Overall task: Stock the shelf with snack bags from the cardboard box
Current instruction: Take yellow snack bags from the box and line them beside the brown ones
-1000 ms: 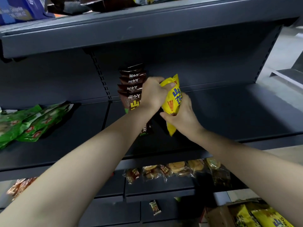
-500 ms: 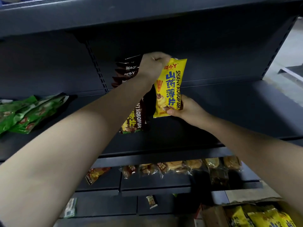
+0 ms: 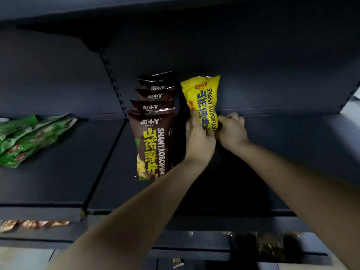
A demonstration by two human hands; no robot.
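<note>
The yellow snack bag (image 3: pixel 204 94) stands upright just right of centre in the frame, at the back of the dark shelf (image 3: pixel 292 152), just beside the row of brown snack bags (image 3: pixel 153 133) to its left. The person's left grip (image 3: pixel 198 141) is curled round the bag's lower left edge, with fingers across the printed front. The right grip (image 3: pixel 231 131) is closed on the lower right corner, so both hold the bag by its base. The bag looks puffed with air and probably weighs very little. Its glossy film is likely slippery and crinkly, and soft enough to buckle under pressure. The crisps inside would break if the belly were squeezed. The flat sealed seams at top and bottom look like the safest places to take hold, leaving the middle alone. Let go carelessly, such a light, tall bag may tip forward. Green snack bags (image 3: pixel 29 139) lie flat at the left edge of the frame.
</note>
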